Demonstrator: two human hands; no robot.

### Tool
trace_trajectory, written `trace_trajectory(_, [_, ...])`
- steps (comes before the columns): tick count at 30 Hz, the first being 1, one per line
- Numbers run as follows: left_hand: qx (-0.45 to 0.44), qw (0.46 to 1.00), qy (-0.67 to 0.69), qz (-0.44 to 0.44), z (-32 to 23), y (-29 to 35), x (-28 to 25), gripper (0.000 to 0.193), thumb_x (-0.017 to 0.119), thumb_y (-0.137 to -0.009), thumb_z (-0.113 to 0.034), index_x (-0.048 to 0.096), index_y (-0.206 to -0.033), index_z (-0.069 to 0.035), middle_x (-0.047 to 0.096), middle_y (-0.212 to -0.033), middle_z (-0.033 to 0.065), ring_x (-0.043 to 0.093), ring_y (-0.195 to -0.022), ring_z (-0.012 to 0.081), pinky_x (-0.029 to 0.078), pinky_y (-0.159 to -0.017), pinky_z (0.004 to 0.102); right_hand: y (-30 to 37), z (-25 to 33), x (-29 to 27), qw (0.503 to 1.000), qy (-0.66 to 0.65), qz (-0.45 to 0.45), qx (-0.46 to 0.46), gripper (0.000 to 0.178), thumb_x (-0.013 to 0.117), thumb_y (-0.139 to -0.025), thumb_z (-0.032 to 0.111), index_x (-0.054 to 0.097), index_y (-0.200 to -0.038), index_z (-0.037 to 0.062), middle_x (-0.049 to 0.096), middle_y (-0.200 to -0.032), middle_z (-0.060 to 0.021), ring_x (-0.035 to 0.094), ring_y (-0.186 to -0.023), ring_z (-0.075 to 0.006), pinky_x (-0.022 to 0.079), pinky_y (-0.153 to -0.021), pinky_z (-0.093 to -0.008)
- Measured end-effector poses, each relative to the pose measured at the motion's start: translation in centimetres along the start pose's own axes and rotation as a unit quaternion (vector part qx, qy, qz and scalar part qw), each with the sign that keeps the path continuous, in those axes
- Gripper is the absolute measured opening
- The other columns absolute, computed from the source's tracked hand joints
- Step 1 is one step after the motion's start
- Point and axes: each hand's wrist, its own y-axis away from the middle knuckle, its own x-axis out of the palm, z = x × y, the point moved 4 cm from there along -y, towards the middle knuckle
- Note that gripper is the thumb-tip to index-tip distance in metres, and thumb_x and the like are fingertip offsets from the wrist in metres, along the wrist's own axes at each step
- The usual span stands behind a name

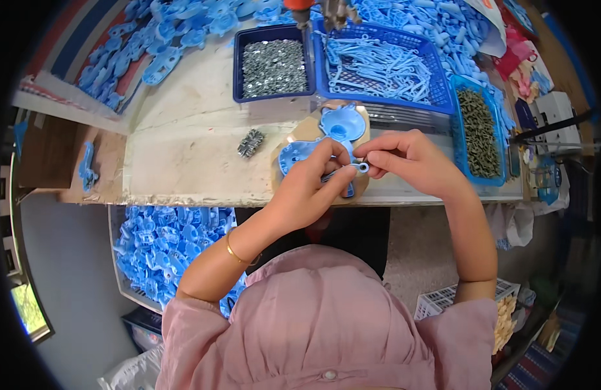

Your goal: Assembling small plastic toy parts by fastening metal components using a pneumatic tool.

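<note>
My left hand [313, 179] is closed on a thin light blue plastic rod [363, 167] whose ringed end sticks out past the fingertips. Close beside that ring, my right hand [411, 159] pinches, with thumb and fingers together; whatever it holds is too small and hidden to name. Beneath both hands lies a blue moulded plastic part [342, 122] with rounded, hollow lobes, resting on a tan board [307, 130]. My left fingers cover part of it. Left of the board sits a small heap of metal pieces [251, 143].
Behind stand a dark blue tray [238, 78] of small metal pieces and a blue basket [385, 101] of rods. A turquoise basket [498, 172] holds dark small pieces at right. Blue parts [164, 65] pile behind; a crate [118, 273] of them stands below the table edge. A tool hangs overhead.
</note>
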Motion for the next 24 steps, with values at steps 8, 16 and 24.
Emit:
trace_trajectory(8, [0.016,0.997,-0.069,-0.022,0.2,0.7,-1.2,0.017,0.061,-0.102,-0.012,0.05,-0.107,-0.001,0.061,-0.09,0.0036,0.061,-0.078,0.0087,0.048,-0.069,0.0243,-1.3,0.3,1.5,0.999,0.0,0.032,-0.002,0.015,0.067,-0.097,0.011,0.069,-0.107,-0.0004,0.068,-0.089,-0.0011,0.061,-0.075,-0.0067,0.05,-0.067,-0.0225])
trace_trajectory(16, [0.068,0.966,-0.236,-0.081,-0.5,1.4,-1.2,0.026,0.065,-0.097,-0.026,0.055,-0.108,-0.004,0.071,-0.09,0.0155,0.071,-0.082,0.0369,0.052,-0.066,0.0433,-0.8,1.8,2.4,0.984,0.166,0.044,-0.035,0.01,0.068,-0.094,0.008,0.069,-0.1,0.0002,0.068,-0.088,-0.0002,0.059,-0.074,-0.0051,0.049,-0.065,-0.023])
trace_trajectory(24, [0.041,0.975,-0.217,-0.013,0.0,2.0,-1.0,0.019,0.065,-0.097,-0.018,0.068,-0.106,-0.001,0.069,-0.088,0.0137,0.064,-0.073,0.0262,0.051,-0.069,0.0328,-0.8,0.5,2.9,0.994,0.068,0.09,-0.005,0.008,0.068,-0.095,0.007,0.069,-0.1,0.0012,0.067,-0.087,0.0,0.058,-0.073,-0.0043,0.048,-0.063,-0.0219])
